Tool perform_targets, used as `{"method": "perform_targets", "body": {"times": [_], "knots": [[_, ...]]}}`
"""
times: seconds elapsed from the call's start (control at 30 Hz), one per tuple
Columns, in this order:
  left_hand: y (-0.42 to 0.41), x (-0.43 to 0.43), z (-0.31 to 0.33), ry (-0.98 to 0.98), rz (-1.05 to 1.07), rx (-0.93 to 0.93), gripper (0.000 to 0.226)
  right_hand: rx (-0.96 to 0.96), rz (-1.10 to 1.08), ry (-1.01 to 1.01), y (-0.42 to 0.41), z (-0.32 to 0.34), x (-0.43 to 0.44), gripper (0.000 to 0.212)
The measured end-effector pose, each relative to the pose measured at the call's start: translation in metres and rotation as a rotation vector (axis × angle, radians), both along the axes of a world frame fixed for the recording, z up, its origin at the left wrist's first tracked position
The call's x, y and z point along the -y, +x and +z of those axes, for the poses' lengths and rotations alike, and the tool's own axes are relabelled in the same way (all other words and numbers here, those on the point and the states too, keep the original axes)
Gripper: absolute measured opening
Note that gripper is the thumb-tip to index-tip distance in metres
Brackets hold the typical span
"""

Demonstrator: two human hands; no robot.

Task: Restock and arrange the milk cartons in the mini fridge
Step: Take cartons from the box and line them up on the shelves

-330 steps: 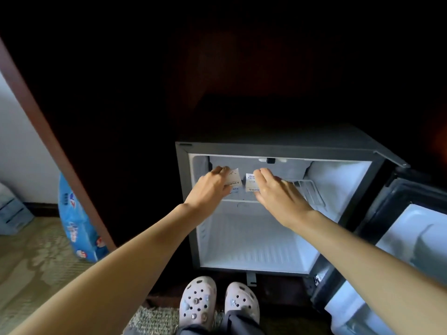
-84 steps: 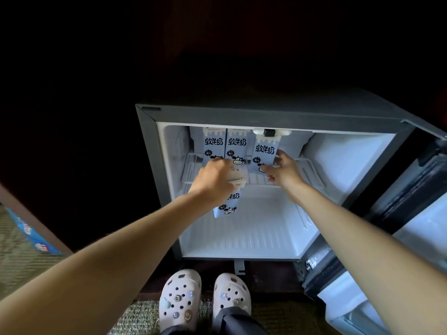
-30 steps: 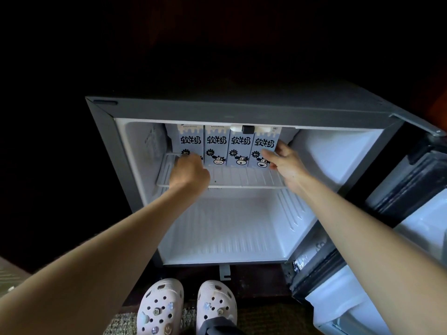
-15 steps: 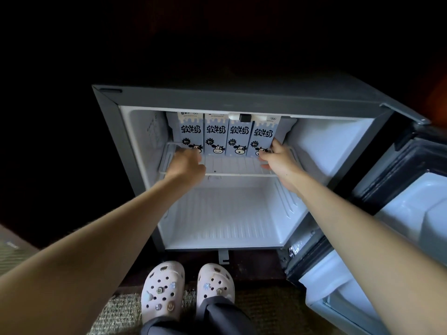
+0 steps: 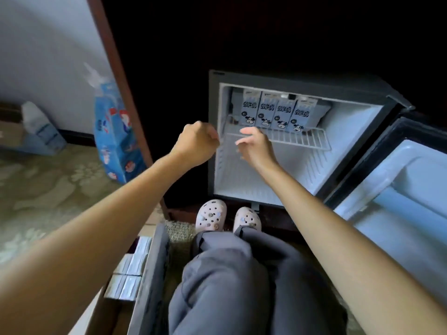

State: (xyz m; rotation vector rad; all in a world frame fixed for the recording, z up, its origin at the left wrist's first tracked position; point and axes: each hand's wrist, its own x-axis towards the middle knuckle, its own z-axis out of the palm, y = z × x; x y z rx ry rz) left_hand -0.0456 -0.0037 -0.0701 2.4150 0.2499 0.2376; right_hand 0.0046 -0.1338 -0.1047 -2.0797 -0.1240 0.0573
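From your head view, four milk cartons [image 5: 275, 112] stand upright, fronts facing you, side by side on the wire shelf [image 5: 297, 139] at the mini fridge [image 5: 302, 90] upper centre. Shelf room remains at their right. Your left hand [image 5: 197, 143] is curled empty; your right hand [image 5: 255, 146] hangs loosely apart, empty.

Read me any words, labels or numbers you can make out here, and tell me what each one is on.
"软牛奶", as best it reads: large print on each of the four milk cartons on the fridge shelf.
Small print on the carton tops: too small.
Blue package against the wall: red and white print, blurred.
Cartons in the box on the floor: nothing legible.
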Motion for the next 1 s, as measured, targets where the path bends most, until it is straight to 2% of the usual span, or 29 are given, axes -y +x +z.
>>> {"method": "perform_targets", "body": {"times": [0.1, 0.27, 0.43, 0.57, 0.7, 0.8, 1.0], "knots": [[-0.07, -0.044, -0.013, -0.011, 0.108, 0.006, 0.027, 0.003, 0.206, -0.088, -0.06, -0.009, -0.041, 0.032], [-0.167, -0.107, -0.075, -0.081, 0.378, -0.184, 0.025, 0.012, 0.576, -0.38, -0.14, -0.046, -0.107, 0.029], [-0.218, -0.13, -0.141, -0.155, 0.487, -0.308, 0.024, -0.101, 0.764, -0.502, -0.184, -0.091, -0.161, 0.031], [-0.235, -0.127, -0.184, -0.18, 0.482, -0.484, 0.027, -0.224, 0.829, -0.67, -0.197, -0.132, -0.171, 0.029], [-0.239, -0.129, -0.222, -0.176, 0.484, -0.602, 0.029, -0.261, 0.836, -0.799, -0.186, -0.155, -0.166, 0.026], [-0.236, -0.129, -0.237, -0.129, 0.455, -0.612, 0.034, -0.248, 0.895, -0.882, -0.183, -0.17, -0.169, 0.029], [-0.225, -0.14, -0.258, 0.083, 0.171, -0.577, 0.041, -0.136, 1.011, -1.014, -0.18, -0.19, -0.187, 0.03]]}}
